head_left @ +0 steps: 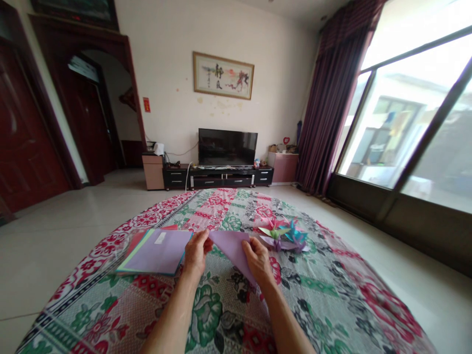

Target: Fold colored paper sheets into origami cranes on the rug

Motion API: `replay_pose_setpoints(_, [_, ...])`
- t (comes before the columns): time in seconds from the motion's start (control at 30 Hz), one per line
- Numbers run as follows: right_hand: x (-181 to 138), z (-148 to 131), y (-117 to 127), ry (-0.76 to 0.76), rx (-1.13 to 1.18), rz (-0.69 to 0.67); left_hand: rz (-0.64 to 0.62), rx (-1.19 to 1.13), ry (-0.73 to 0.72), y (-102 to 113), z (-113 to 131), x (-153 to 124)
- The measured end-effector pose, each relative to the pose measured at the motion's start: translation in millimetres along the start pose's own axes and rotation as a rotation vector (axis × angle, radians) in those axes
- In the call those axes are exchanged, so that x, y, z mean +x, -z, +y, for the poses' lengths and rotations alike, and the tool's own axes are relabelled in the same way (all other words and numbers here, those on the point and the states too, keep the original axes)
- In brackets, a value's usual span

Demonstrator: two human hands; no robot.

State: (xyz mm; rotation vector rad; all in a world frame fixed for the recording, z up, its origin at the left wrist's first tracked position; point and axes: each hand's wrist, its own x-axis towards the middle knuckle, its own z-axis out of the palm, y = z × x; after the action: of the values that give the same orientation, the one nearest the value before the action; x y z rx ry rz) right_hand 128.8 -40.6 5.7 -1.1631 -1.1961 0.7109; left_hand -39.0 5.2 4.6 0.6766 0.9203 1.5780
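Paper (pixel 231 246) — purple, folded — is pinched by left hand (pixel 194 254) and right hand (pixel 258 259), over floral cloth (pixel 332 295).

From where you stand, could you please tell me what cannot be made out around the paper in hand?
Head view only.
purple sheet: lower tip hidden behind the right hand and forearm.
left hand: fingers hidden behind the sheet's corner.
paper stack: lower sheets covered by the top one; count unclear.
folded paper figures: too small and overlapping to count.
tablecloth: near edge cut off by the frame bottom.
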Motion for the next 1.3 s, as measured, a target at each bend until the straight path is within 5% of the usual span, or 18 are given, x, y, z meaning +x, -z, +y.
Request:
replay_pose_setpoints(0.23, [1,2,1,-0.016,0.044,0.008,-0.374,0.007,0.271,-9,-9,-14])
replay_pose_setpoints(0.57, [6,4,-1,-0.149,0.147,-0.055,-0.275,0.069,0.242,-10,-10,-16])
replay_pose_setpoints(0.77, [4,0,-1,-0.067,-0.062,-0.052,-0.234,0.227,0.172,-12,-10,-16])
replay_pose_setpoints(0.9, [3,4,1,0.002,-0.415,0.013,-0.088,0.729,-0.043,-5,-12,-8])
replay_pose_setpoints(1.03, [3,6,2,-0.007,-0.656,0.003,0.111,1.167,-0.615,-4,-9,-11])
replay_pose_setpoints(1.17, [3,4,-1,-0.010,-0.763,-0.006,-0.056,1.289,-0.928,-12,-13,-21])
replay_pose_setpoints(1.3, [3,1,-3,-0.027,-0.827,-0.015,-0.273,1.399,-0.813,-14,-27,-23])
